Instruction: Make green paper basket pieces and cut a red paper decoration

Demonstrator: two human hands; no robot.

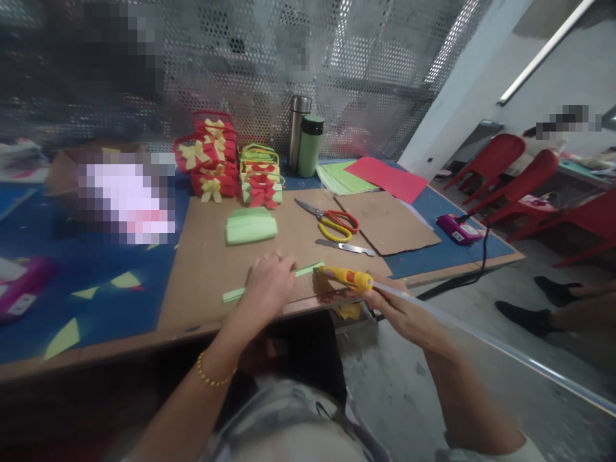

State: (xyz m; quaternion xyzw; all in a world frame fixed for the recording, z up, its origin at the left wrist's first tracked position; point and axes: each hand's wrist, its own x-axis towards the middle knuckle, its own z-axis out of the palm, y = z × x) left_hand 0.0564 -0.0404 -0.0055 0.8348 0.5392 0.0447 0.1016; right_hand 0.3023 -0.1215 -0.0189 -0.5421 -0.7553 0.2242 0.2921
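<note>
My left hand (274,277), fingers curled, holds a narrow light-green paper strip (233,294) down on the cardboard sheet (202,256). The strip shows on both sides of the hand. In my right hand (397,308) is a yellow hot glue gun (344,276), its tip at the strip's right end. A long clear glue stick (481,333) runs out of the gun's back to the right. Behind the left hand lies a folded light-green paper piece (251,227). Scissors (332,219) with red and yellow handles and a metal blade (344,248) lie beyond the gun.
Red paper baskets (212,160) with yellow bows and green ones (260,179) stand at the back, near two flasks (310,146). Coloured sheets (387,178), a cardboard piece (389,221) and a purple box with a cable (459,230) lie right. Paper scraps (65,339) lie left.
</note>
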